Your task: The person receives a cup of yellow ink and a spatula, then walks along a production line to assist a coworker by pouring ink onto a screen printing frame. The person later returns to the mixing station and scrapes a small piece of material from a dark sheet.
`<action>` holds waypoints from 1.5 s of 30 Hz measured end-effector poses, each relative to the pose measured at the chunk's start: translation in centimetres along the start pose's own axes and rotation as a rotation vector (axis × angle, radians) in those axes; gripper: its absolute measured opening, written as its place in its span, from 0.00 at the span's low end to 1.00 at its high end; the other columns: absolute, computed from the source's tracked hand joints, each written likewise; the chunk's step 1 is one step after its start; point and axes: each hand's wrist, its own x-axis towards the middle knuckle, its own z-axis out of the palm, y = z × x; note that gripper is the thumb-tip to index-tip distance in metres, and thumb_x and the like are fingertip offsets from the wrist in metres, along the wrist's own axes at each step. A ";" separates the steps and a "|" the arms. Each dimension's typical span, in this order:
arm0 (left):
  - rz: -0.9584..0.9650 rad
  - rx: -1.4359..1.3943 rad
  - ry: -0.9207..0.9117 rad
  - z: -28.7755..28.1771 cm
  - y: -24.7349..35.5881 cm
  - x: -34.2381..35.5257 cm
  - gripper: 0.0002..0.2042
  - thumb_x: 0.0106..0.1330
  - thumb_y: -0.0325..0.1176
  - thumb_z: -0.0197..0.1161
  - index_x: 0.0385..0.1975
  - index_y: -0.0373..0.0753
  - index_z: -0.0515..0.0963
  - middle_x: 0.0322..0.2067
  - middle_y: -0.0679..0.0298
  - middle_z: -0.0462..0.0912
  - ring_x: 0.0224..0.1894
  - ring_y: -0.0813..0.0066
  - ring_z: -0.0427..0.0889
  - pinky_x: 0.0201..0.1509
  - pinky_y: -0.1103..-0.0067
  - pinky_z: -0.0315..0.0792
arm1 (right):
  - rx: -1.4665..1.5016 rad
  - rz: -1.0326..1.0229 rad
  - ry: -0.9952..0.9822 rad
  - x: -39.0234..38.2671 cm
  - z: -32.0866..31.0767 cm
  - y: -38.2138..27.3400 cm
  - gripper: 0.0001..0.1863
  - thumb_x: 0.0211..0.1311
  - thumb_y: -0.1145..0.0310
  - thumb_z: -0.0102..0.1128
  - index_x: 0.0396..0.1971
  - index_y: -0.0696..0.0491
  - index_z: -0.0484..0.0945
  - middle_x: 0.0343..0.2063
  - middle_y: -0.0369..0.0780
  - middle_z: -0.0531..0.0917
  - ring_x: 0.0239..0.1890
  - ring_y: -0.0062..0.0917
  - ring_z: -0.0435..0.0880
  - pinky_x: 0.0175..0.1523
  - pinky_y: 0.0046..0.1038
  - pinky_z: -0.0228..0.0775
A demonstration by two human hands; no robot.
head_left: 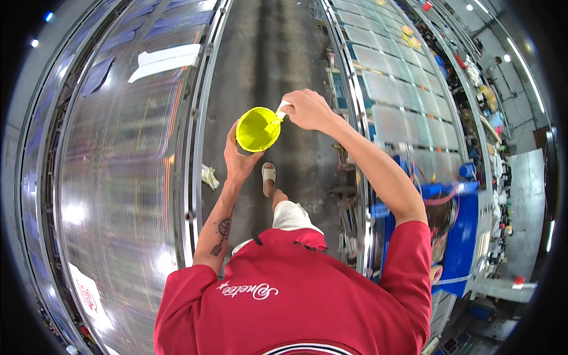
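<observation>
Nearest me is the red shirt [296, 296], soft knit cloth with white script on it and a striped collar. Near left, a white panel [87, 296] with a red print lies on the left table [118, 171], whose long top is glossy and finely ribbed. Near right stands a blue machine [464, 236], boxy and hard-edged. Past the shirt come the white shorts [294, 216], then 1 pale sandal [269, 173] on the dark, smooth, streaked floor [260, 59]. A crumpled rag [209, 176] lies left of it, near the metal rail of the left table.

The left hand [239, 163] is curled around the cup [241, 135], gripping its left and near sides. The cup is round-mouthed, its inside coated in wet-looking, bright yellow stuff. It sits just beyond the left palm, and to the left and slightly near of the right hand [309, 109]. That right hand has its fingers pinched together on the white handle of a spatula [276, 120], whose yellow-smeared blade slants down into the cup at its right rim.

Farther right, the right table [408, 118] carries translucent, flat rectangles. Far left lies a white cloth [164, 62], flat, with angular edges.
</observation>
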 end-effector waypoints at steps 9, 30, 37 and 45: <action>0.011 -0.002 0.043 11.4 -2.7 31.3 0.47 0.46 0.36 0.86 0.67 0.35 0.65 0.59 0.52 0.80 0.61 0.59 0.81 0.64 0.67 0.74 | 0.326 -0.006 0.297 24.3 -3.7 15.9 0.09 0.67 0.68 0.60 0.32 0.57 0.85 0.26 0.45 0.85 0.26 0.40 0.85 0.33 0.38 0.75; 0.172 -0.068 -0.009 41.0 -18.5 104.6 0.45 0.45 0.33 0.86 0.65 0.37 0.67 0.56 0.52 0.81 0.59 0.56 0.82 0.63 0.67 0.76 | -0.003 -0.199 0.118 89.9 -20.1 58.7 0.06 0.62 0.67 0.62 0.31 0.51 0.85 0.30 0.41 0.87 0.33 0.43 0.86 0.36 0.42 0.78; 0.119 -0.142 -0.039 53.0 -23.1 128.8 0.43 0.47 0.37 0.85 0.65 0.35 0.69 0.59 0.53 0.80 0.59 0.59 0.81 0.63 0.67 0.74 | -0.089 -0.272 0.105 112.1 -23.9 76.2 0.07 0.63 0.65 0.60 0.31 0.49 0.85 0.29 0.42 0.86 0.34 0.43 0.86 0.37 0.43 0.78; 0.044 -0.141 0.000 64.4 -25.6 155.9 0.43 0.48 0.37 0.84 0.65 0.35 0.69 0.59 0.54 0.80 0.60 0.60 0.81 0.66 0.69 0.73 | 0.006 -0.239 0.020 136.5 -32.3 92.6 0.06 0.62 0.69 0.62 0.33 0.49 0.87 0.30 0.45 0.87 0.36 0.46 0.85 0.40 0.44 0.77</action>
